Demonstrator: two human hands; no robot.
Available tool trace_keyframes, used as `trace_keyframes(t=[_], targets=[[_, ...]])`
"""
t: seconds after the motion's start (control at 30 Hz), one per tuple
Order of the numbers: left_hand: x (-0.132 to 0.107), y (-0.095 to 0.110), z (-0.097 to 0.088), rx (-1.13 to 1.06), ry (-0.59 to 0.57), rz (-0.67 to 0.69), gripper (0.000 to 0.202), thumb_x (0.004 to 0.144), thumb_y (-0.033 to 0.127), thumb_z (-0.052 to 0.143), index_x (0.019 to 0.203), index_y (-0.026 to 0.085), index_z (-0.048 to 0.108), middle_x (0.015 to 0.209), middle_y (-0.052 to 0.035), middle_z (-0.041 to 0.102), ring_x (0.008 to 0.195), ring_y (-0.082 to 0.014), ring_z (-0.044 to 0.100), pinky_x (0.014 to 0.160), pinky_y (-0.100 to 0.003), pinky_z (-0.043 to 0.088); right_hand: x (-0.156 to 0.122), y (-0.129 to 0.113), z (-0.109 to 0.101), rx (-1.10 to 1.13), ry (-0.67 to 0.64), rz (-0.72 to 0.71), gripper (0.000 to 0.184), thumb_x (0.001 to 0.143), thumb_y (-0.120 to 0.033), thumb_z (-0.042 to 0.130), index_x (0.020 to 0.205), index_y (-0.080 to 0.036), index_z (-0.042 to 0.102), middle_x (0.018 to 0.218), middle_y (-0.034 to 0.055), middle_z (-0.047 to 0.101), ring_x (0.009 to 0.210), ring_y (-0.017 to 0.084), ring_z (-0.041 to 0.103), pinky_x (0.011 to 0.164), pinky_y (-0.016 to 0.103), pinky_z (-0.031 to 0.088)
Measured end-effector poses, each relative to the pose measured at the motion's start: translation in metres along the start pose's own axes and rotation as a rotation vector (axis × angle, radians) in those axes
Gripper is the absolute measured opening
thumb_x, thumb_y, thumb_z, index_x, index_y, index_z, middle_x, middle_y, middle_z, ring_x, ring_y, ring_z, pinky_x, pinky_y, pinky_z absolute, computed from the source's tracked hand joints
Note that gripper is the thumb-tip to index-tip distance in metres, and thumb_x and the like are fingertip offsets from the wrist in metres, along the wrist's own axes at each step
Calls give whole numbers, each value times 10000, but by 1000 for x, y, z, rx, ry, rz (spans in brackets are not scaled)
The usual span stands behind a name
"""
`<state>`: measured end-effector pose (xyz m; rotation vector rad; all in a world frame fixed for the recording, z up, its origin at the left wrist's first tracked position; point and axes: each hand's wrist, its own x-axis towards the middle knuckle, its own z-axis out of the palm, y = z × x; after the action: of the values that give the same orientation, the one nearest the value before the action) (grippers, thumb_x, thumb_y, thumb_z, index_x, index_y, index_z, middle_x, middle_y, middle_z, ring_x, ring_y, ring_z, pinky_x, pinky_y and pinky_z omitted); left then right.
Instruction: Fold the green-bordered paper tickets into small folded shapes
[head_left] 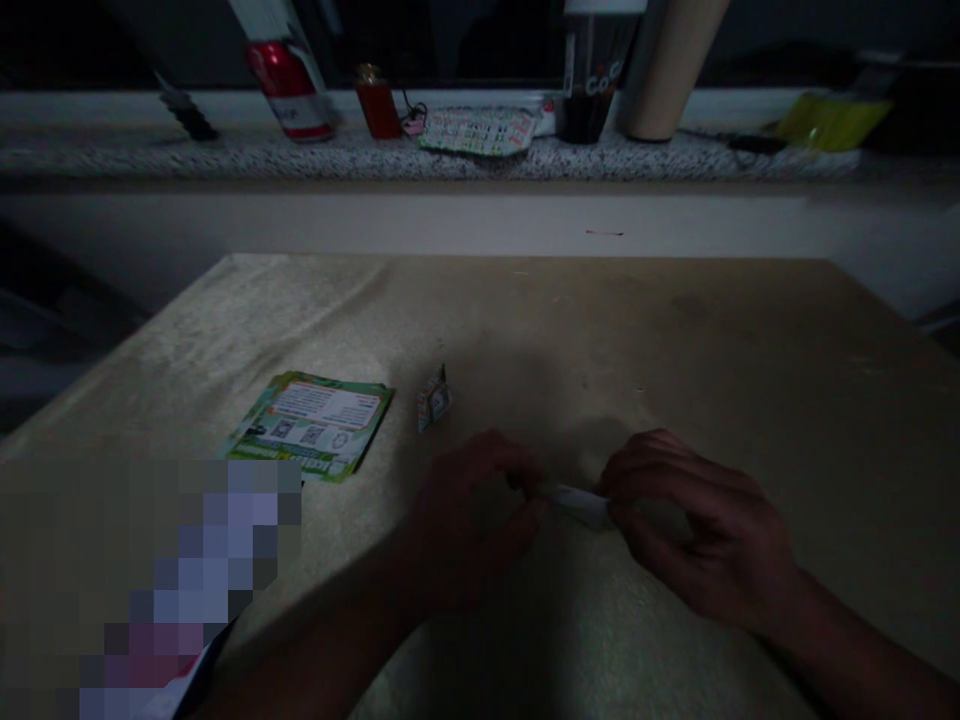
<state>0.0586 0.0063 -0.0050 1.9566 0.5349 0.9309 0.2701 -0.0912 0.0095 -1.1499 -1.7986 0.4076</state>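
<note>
A small, pale, flat strip (581, 503), which looks like folded paper, is stretched between my two hands just above the table. My left hand (480, 510) pinches its left end between thumb and fingers. At the other end, my right hand (697, 530) grips it with thumb and fingertips. The dim light hides its exact kind and any print on it. Beyond my left hand stands a small folded printed paper piece (435, 402). Further left lies a green printed sheet or packet (319, 420) with text and square codes, apparently on top of others.
The table (750, 360) reaches to a wall below a granite sill (262, 160). On the sill are a red can (289, 90), a small red bottle (377, 103), a crumpled printed wrapper (480, 131), a dark-drink cup (592, 80) and a tan cylinder (671, 70). Pixelation covers the lower left.
</note>
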Motion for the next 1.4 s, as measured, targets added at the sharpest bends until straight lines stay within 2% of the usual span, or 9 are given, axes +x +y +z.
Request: trace_keyframes(t=[0.1, 0.2, 0.3, 0.5, 0.63, 0.83, 1.1, 1.23, 1.4], targets=[[5, 0, -3, 153, -135, 165, 218, 794, 172, 750, 995, 175, 666, 845, -39, 687, 789, -183, 629, 735, -323, 511, 2, -1, -1, -64, -69, -97, 186, 797, -11, 648, 925, -145, 663, 759, 70, 698, 696, 199, 642, 676, 403, 496], [7, 0, -1, 186, -192, 315, 82, 888, 159, 689, 970, 166, 687, 840, -43, 710, 770, -165, 620, 741, -316, 503, 3, -2, 0, -109, -102, -141, 183, 789, -5, 659, 924, -128, 663, 764, 76, 708, 696, 192, 634, 675, 398, 495], [7, 1, -1, 190, -179, 359, 67, 925, 121, 635, 930, 140, 699, 802, -47, 705, 726, -147, 601, 698, -287, 490, 1, -2, -1, -126, -117, -131, 184, 813, -9, 662, 957, -123, 670, 799, 80, 724, 734, 194, 652, 714, 404, 506], [2, 2, -1, 196, -116, 409, 75, 896, 72, 645, 929, 117, 695, 794, -47, 686, 710, -136, 583, 680, -269, 488, -3, 0, -1, -155, -51, -113, 333, 814, -64, 729, 1137, -96, 655, 1064, 142, 738, 934, 221, 683, 822, 405, 525], [1, 3, 3, 218, -106, 444, 93, 889, 51, 641, 931, 120, 686, 770, -38, 678, 682, -131, 567, 678, -278, 489, -4, 3, 2, -118, -41, -139, 186, 819, -50, 725, 988, -121, 692, 1040, 122, 744, 874, 202, 690, 794, 405, 519], [4, 1, -2, 195, -150, 434, 90, 896, 63, 639, 944, 109, 699, 757, -44, 664, 683, -134, 563, 654, -272, 479, -1, -2, 1, -85, -56, -119, 123, 861, -26, 685, 925, -129, 705, 862, 63, 758, 748, 163, 679, 739, 392, 503], [4, 2, -3, 164, -117, 404, 65, 900, 92, 661, 892, 108, 723, 720, -36, 674, 641, -117, 566, 609, -238, 465, -1, -4, 2, -114, -12, -105, 118, 879, -54, 706, 953, -143, 730, 878, 58, 778, 735, 158, 690, 727, 373, 515], [3, 0, -4, 110, -110, 326, 57, 901, 112, 679, 904, 106, 735, 732, -48, 689, 654, -122, 608, 607, -229, 489, -1, 1, 1, -63, 2, -59, 150, 876, -83, 729, 1011, -149, 725, 861, 63, 784, 761, 178, 715, 745, 375, 531], [4, -2, -5, 3, -101, 198, 41, 877, 139, 722, 892, 138, 760, 736, -33, 701, 649, -118, 641, 601, -211, 504, -1, 2, 0, 4, 35, -44, 129, 888, -58, 682, 962, -152, 731, 817, 71, 782, 720, 181, 715, 706, 365, 539]])
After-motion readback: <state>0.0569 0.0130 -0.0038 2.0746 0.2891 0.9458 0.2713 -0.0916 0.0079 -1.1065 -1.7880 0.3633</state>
